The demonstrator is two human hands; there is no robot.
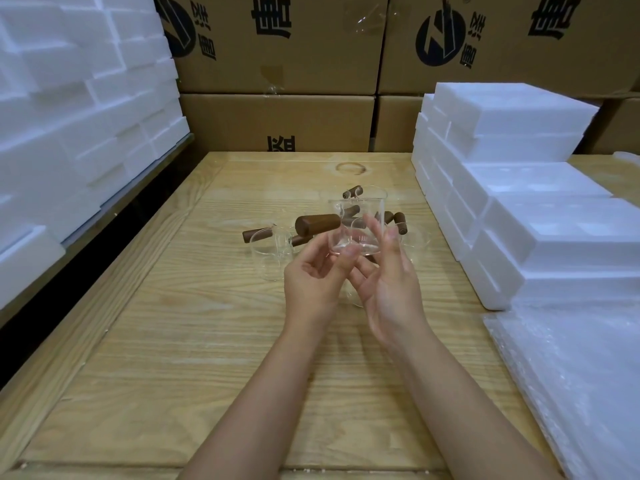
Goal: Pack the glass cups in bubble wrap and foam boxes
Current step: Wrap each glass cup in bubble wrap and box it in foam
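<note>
A clear glass cup (356,220) with a brown wooden handle (317,224) is lifted above the table, upright, handle pointing left. My left hand (313,277) pinches its base from the left. My right hand (389,278) cups its right side with fingers spread against the glass. Several more glass cups with brown handles (273,247) stand clustered on the wooden table (173,341) behind my hands. Bubble wrap sheets (571,375) lie stacked at the right. White foam boxes (512,188) are stacked at the right rear.
A tall stack of foam pieces (76,116) fills the left side on a lower shelf. Cardboard cartons (277,64) with printed logos form a wall behind the table. A dark ring stain marks the table's far middle.
</note>
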